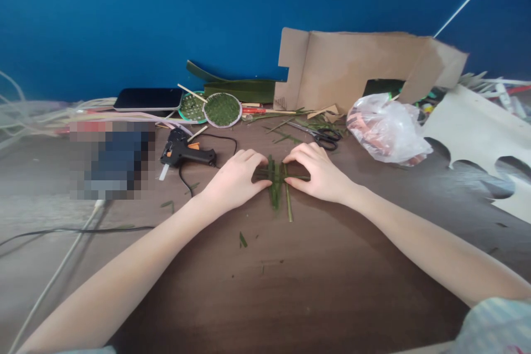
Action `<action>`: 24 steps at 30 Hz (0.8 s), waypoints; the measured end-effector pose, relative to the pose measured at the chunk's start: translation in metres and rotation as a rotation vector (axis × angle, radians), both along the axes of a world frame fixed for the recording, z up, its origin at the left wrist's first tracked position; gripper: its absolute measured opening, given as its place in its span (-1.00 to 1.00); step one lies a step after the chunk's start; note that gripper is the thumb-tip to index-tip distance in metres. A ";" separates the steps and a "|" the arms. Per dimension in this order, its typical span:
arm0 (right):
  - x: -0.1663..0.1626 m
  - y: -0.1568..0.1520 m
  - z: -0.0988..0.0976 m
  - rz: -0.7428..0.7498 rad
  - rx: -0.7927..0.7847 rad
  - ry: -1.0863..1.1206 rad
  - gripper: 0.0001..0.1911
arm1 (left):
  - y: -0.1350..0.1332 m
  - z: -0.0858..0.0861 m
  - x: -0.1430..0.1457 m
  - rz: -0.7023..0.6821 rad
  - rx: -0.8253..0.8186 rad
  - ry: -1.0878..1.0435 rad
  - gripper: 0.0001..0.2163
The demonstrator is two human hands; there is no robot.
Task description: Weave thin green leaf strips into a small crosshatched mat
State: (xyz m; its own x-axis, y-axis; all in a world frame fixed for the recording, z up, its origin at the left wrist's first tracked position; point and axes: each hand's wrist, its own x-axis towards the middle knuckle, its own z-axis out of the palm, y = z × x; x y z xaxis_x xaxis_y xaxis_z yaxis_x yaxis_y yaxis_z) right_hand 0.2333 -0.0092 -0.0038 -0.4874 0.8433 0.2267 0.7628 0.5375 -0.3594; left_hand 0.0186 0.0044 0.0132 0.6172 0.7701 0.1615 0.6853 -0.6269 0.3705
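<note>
A small weave of crossed green leaf strips (277, 180) lies on the brown table (265, 287) between my hands. My left hand (236, 178) rests at its left side, fingers curled and pinching the horizontal strips. On the right side my right hand (317, 171) does the same, fingertips pressed on the strips' ends. Several vertical strips stick out toward me below the weave.
A black glue gun (186, 152) with its cord lies left of my hands. Scissors (321, 135), two round woven leaf discs (222, 109), a phone (148, 98), long green leaves, a cardboard piece (357, 66) and a plastic bag (388, 128) sit behind. White cut board (477, 133) at right.
</note>
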 end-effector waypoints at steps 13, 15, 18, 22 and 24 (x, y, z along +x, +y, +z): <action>-0.005 -0.006 0.004 -0.041 0.096 0.047 -0.86 | -0.005 -0.005 0.003 0.008 0.072 0.070 -0.74; -0.007 -0.007 0.003 -0.073 0.105 0.010 -0.82 | -0.006 -0.005 0.004 0.017 0.078 0.081 -0.74; -0.009 -0.010 0.002 -0.102 0.100 -0.049 -0.73 | -0.007 -0.004 0.004 0.034 0.078 0.065 -0.79; -0.012 -0.011 -0.001 -0.092 0.069 -0.064 -0.72 | -0.006 -0.004 0.003 0.036 0.055 0.020 -0.90; -0.013 -0.010 -0.002 -0.096 0.059 -0.044 -0.73 | -0.004 -0.005 0.003 0.031 0.045 -0.005 -0.90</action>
